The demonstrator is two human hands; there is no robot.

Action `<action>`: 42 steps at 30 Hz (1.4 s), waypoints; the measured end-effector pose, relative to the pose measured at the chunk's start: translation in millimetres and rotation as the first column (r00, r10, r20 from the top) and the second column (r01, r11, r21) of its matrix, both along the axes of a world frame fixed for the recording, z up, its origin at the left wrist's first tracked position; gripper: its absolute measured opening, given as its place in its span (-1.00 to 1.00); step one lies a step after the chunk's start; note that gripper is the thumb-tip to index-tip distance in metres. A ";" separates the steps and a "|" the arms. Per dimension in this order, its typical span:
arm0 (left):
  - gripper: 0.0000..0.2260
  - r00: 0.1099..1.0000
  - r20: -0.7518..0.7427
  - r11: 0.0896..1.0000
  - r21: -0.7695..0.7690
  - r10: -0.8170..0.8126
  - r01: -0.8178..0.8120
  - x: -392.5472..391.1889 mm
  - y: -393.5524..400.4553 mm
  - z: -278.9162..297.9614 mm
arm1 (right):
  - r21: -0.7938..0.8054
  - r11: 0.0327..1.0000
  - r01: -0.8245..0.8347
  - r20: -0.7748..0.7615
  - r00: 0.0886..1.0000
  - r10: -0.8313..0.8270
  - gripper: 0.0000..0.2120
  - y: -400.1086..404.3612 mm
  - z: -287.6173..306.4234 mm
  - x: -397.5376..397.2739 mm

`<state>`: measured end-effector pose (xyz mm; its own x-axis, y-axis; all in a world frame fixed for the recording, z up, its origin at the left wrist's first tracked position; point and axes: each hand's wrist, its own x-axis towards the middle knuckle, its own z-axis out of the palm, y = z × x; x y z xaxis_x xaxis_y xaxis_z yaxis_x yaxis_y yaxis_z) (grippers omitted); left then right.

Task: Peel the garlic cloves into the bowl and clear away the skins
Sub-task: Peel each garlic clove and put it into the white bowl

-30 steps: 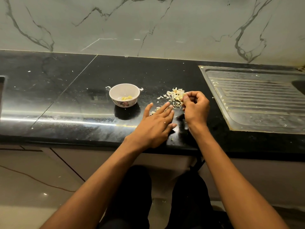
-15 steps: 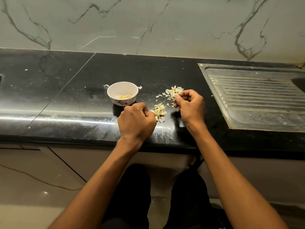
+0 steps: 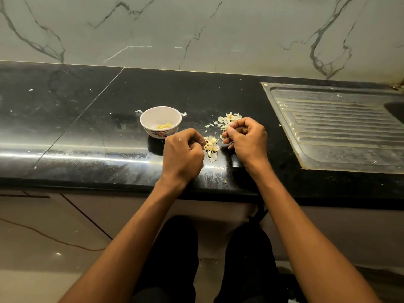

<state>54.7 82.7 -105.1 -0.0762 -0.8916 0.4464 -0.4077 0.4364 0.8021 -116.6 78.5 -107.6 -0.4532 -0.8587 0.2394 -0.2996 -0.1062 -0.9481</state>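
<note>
Head view, only one. Black countertop [image 3: 87,119], marble wall [image 3: 196,29] at far side, steel drainboard [image 3: 336,127] to the right.

Bowl [image 3: 160,122], white with a flower print, sits left of centre on the counter. A few peeled garlic cloves [image 3: 164,126] lie inside it, yellowish, small count. A couple of stray skin bits [image 3: 183,114] touch or sit just beside the bowl's rim on its far sides.

Left hand [image 3: 183,152] is just near-right of the bowl, fingers curled into a loose fist, fingertips at the edge of the near skin pile [image 3: 211,147]. Whether it actually pinches skins or is only curled against them, cannot tell; the palm side is hidden.

Right hand [image 3: 246,138] is to the right of that pile, fingers curled, thumb and fingertips pinching pale skin scraps at the near edge of the far skin pile [image 3: 228,120]. Cannot tell if a clove is inside the grip.

The hands are close but apart, with the near pile between them.

Progress, judged: peeling looks mostly or fully done, since cloves are in the bowl and no whole unpeeled clove shows on the counter. Clearing is the current step and only starting. Left to do: gather both piles, pick up loose flakes [image 3: 209,125] between the piles and by the bowl, then remove it all. Fine white dust near the counter's near edge may need a wipe.
</note>
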 end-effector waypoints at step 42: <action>-0.77 0.967 -0.117 0.968 0.082 -0.226 0.236 -38.1 -97.0 2.0 | -0.296 0.954 0.041 -0.240 0.964 -0.116 -0.75 -41.9 -1.9 -11.1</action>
